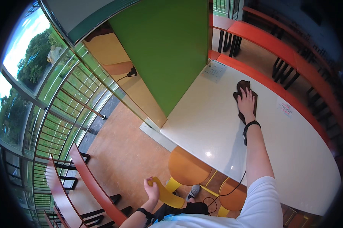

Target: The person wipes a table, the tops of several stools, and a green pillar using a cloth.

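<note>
My right hand (246, 104) lies flat with spread fingers on a dark brown cloth (242, 86), which is spread on the white tabletop (276, 154). My left hand (151, 188) is low, left of the table, with its fingers closed around the end of a curved yellow chair backrest (171, 196). A black band is on each wrist. Stuck to the tabletop are a printed sheet (214, 71) by the green panel and a small printed label (285, 107) to the right of the cloth.
A green partition panel (171, 51) rises at the table's left end. Stools with round orange seats (190, 165) stand at the near edge, beside a hanging black cable (231, 192). Red benches (94, 185) are at lower left; a red ledge (254, 71) runs behind the table.
</note>
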The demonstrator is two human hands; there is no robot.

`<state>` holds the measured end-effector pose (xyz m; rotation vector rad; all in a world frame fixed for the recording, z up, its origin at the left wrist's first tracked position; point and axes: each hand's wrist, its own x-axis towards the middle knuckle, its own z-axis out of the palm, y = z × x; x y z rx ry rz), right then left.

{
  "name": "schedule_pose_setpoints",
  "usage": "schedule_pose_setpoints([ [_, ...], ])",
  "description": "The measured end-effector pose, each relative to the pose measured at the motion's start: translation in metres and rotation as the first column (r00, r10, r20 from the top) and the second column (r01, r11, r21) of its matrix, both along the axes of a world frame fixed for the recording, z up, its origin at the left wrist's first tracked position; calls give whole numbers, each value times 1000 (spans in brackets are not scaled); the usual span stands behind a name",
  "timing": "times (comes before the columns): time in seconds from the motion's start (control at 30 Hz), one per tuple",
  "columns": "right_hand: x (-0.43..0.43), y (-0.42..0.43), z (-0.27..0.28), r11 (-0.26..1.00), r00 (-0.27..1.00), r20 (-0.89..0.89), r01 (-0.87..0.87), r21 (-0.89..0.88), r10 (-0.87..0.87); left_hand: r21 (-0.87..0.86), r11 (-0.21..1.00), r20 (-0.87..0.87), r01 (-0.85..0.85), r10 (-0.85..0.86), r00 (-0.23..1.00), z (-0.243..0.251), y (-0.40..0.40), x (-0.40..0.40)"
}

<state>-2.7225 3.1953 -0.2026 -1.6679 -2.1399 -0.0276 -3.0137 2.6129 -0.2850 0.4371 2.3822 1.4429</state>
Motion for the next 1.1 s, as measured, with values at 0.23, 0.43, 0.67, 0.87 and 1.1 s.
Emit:
schedule_pose_setpoints([
  [0.23,-15,-149,12,991,992,-18,-123,-43,123,32,999,-22,10,-9,1000,-6,-9,-7],
  [0.43,-13,-261,14,985,985,-37,-170,-7,169,16,999,-58,32,-31,998,-14,-11,-6],
  [0.67,-79,-328,12,972,973,-20,-232,-26,232,83,992,245,-97,74,967,-45,-10,-28],
  [0.87,-79,-270,9,941,943,-35,-334,-60,332,71,996,141,-57,46,989,-22,2,-11],
  [1.1,-96,-132,16,932,932,23,-360,-37,361,0,998,45,-69,69,997,-29,-9,-22],
])
